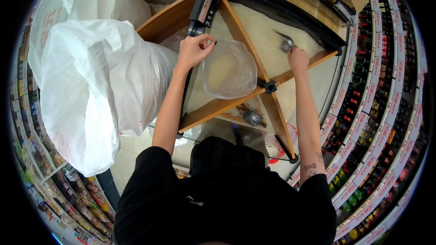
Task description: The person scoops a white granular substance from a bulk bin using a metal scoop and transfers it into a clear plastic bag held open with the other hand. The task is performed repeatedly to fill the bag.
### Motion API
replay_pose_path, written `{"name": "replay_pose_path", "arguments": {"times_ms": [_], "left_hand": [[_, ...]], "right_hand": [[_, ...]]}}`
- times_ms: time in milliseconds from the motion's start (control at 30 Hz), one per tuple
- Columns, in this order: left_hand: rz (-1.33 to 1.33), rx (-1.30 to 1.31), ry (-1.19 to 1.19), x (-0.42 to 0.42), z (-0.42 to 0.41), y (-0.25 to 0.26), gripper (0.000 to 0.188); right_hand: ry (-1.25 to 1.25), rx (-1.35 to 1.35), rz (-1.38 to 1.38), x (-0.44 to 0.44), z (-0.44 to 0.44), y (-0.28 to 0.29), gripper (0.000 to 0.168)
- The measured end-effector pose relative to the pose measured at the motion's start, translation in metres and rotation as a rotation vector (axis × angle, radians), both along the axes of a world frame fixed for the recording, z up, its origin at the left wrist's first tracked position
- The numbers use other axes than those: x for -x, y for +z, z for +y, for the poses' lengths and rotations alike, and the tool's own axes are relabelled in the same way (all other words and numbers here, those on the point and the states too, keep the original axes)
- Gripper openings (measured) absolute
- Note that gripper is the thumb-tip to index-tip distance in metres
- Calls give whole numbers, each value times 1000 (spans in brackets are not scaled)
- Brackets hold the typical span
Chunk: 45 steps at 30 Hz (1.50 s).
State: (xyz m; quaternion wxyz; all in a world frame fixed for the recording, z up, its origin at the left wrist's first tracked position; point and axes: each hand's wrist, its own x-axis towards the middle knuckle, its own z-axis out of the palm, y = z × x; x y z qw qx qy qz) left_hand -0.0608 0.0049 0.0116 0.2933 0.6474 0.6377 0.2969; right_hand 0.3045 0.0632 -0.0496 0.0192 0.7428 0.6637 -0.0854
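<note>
My left hand (197, 50) pinches the rim of a clear plastic bag (230, 69), which hangs open over the left compartment of a wood-divided bin and has some pale grain in its bottom. My right hand (298, 60) holds a metal scoop (286, 43) by its handle, over the rice-like white grain (255, 23) in the upper right compartment. Whether the scoop carries grain is hard to tell. Nearer to me, a second scoop (252, 118) lies on grain in the front compartment.
Large white plastic sacks (136, 75) bulge at the left, against the bin. Wooden dividers (223, 107) meet at a black hub (270, 87). A price holder (206, 8) stands on the black rim. Shelves of bottles (351, 109) curve along the right, packaged goods along the left.
</note>
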Motion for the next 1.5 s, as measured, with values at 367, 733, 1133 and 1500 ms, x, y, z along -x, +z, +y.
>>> {"name": "replay_pose_path", "arguments": {"times_ms": [367, 733, 1133, 1500], "left_hand": [[9, -19, -3, 1, 0, -2, 10], [-2, -47, -9, 0, -1, -4, 10], [28, -44, -9, -1, -1, -2, 9], [7, -68, -17, 0, -1, -6, 11]], "right_hand": [[-434, 258, 756, -3, -30, -8, 26], [-569, 70, 1274, -15, -88, 13, 25], [-542, -72, 1237, -6, -86, 20, 23], [22, 177, 849, 39, -112, 83, 22]]}}
